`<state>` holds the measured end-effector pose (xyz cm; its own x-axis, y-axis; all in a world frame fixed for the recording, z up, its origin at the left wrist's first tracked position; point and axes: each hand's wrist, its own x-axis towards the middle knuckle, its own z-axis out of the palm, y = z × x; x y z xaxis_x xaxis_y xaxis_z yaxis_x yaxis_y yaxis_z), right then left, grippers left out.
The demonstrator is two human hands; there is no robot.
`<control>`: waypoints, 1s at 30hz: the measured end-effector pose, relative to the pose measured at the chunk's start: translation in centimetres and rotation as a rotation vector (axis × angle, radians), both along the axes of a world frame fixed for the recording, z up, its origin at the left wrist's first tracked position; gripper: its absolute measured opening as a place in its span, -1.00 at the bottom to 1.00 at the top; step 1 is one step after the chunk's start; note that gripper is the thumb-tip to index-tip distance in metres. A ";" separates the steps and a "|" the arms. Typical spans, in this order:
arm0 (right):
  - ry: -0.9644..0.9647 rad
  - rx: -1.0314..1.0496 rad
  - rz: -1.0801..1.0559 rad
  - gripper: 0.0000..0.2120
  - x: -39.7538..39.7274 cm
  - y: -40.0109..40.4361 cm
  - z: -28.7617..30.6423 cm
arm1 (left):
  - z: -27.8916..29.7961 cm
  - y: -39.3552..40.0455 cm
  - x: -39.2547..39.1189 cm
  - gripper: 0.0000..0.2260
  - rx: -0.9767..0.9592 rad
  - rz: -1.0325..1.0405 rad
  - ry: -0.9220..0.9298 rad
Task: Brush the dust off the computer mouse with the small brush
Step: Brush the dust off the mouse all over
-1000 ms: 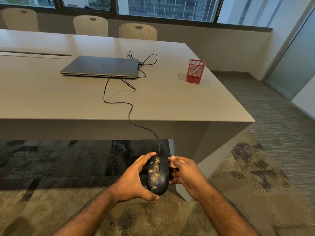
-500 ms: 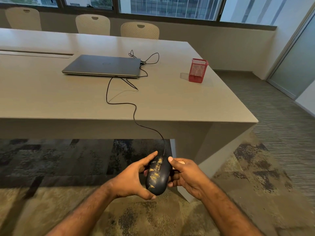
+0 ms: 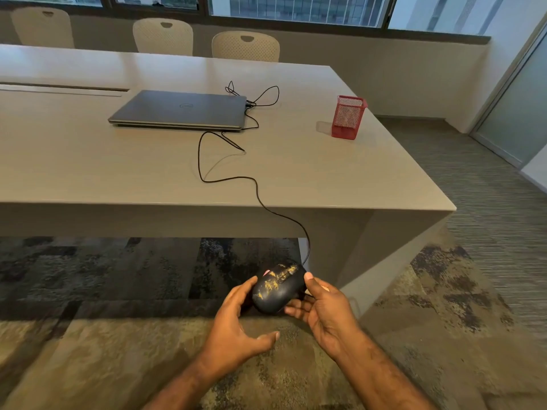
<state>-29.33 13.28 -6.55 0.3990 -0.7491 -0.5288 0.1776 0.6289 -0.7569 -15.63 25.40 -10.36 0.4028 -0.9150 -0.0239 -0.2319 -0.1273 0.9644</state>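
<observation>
A black computer mouse (image 3: 278,291), smeared with yellow dust on top, is held in the air in front of the table and tilted to the right. My right hand (image 3: 325,315) grips it, thumb on its right edge and fingers underneath. My left hand (image 3: 236,324) is beside the mouse's left side with its fingers spread and its thumb off the mouse. A small pale bit (image 3: 325,288) shows at my right hand; I cannot tell what it is. No brush is clearly in view. The mouse's black cable (image 3: 257,190) runs up over the table edge.
The cable leads to a shut grey laptop (image 3: 180,109) on the large beige table (image 3: 88,161). A red mesh pen cup (image 3: 347,116) stands near the table's right edge. Three chairs (image 3: 245,45) line the far side. Patterned carpet (image 3: 118,291) lies below my hands.
My left thumb has come off the mouse and the left hand has opened and dropped. The mouse has tilted to the right in my right hand.
</observation>
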 end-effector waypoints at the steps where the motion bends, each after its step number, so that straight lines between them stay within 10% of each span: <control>1: -0.004 -0.001 -0.007 -0.77 0.1 0.2 -0.1 | -0.1 0.0 -0.5 -0.08 -0.025 0.054 -0.030; 19: -0.027 -0.036 -0.048 -0.82 -0.4 2.5 -0.1 | -0.7 -0.7 -1.0 -0.39 -0.193 0.260 -0.199; 30: 0.251 -0.425 -0.146 -0.91 -2.5 1.6 1.0 | -1.1 -0.4 1.3 -0.44 -0.231 0.208 -0.158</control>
